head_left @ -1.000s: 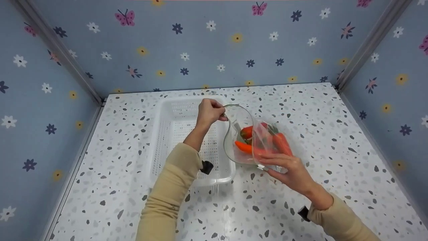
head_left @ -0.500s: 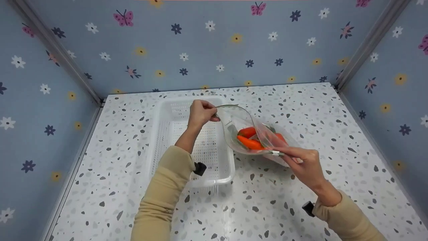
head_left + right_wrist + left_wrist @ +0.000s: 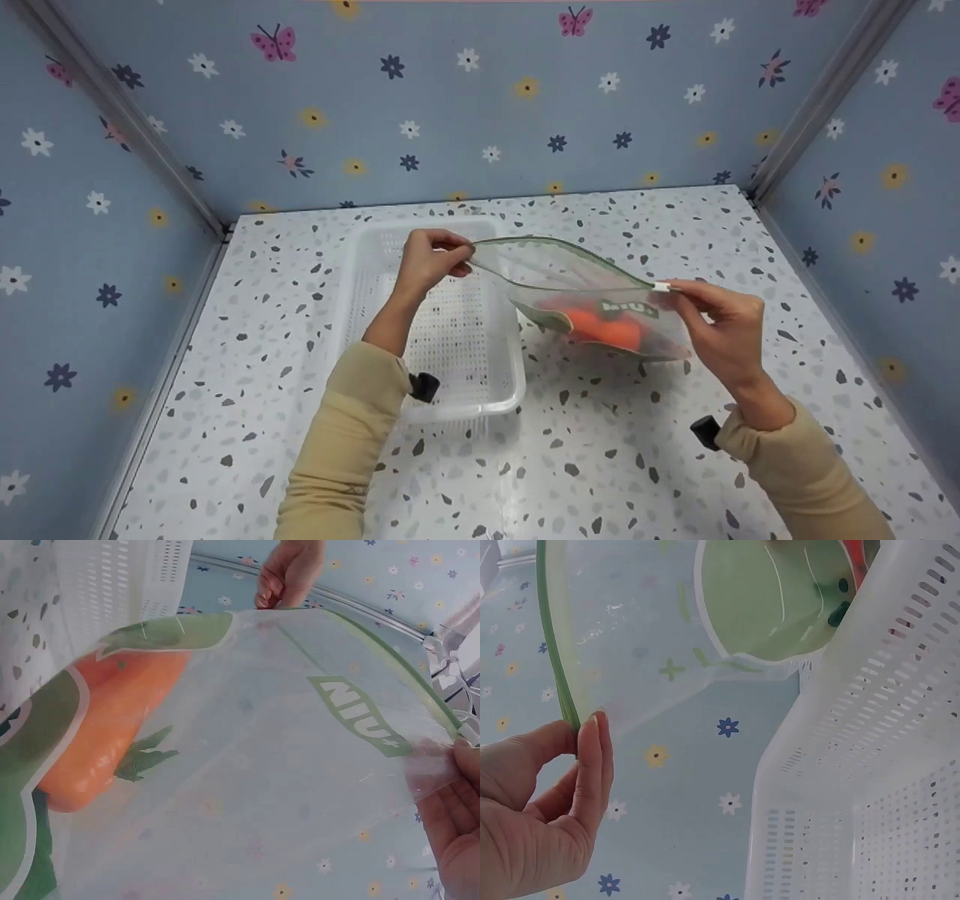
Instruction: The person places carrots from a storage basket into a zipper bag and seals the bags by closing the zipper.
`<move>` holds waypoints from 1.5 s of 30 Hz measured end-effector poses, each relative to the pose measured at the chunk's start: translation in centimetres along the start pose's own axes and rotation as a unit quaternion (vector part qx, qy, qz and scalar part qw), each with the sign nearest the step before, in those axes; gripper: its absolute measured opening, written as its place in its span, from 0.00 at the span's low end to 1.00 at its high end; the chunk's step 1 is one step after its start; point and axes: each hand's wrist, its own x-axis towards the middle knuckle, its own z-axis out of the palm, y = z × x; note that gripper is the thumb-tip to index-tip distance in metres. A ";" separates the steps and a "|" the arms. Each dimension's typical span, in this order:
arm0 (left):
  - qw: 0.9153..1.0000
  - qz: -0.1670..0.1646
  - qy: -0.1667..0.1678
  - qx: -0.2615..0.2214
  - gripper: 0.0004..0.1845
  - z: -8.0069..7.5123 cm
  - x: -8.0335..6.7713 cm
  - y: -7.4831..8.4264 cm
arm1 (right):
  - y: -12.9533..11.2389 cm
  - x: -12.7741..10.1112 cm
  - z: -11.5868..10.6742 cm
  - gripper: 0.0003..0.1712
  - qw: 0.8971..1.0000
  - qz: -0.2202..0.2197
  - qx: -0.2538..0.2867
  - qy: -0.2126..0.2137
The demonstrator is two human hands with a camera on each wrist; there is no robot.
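Observation:
Between my hands stretches a clear zip bag [image 3: 600,307] with green edging, green print and a white slider [image 3: 661,287]. My left hand [image 3: 431,262] pinches one end of its mouth, over the white basket; the left wrist view shows thumb and fingertips meeting on the green strip. At the slider end, my right hand [image 3: 724,326] pinches the other top corner. The two mouth edges stand apart in the middle. Through the film, orange vegetables show low in the bag; in the right wrist view one looks like a carrot [image 3: 120,720]. The printing hides part of the contents.
A white perforated plastic basket [image 3: 512,375] stands on the speckled table [image 3: 600,480], left of the bag and under my left hand. Blue flowered panels [image 3: 480,97] wall the table at the back and both sides.
My right hand has gone right and up with the slider corner, and my left hand left. The bag has risen and its mouth is drawn out longer and narrower. The vegetables have slid lower in it.

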 end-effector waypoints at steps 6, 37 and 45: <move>0.996 0.037 -0.035 0.072 0.10 -0.9 -1.1 0.9 | -0.1 1.8 -0.1 0.10 1.000 0.017 0.012 0.022; 0.898 0.413 0.015 0.150 0.21 8.3 -6.5 10.8 | -1.7 6.2 4.1 0.06 0.994 0.017 0.105 0.026; 0.898 0.410 -0.008 0.158 0.20 9.5 -6.1 11.1 | -2.0 6.3 4.7 0.08 0.996 0.019 0.085 0.005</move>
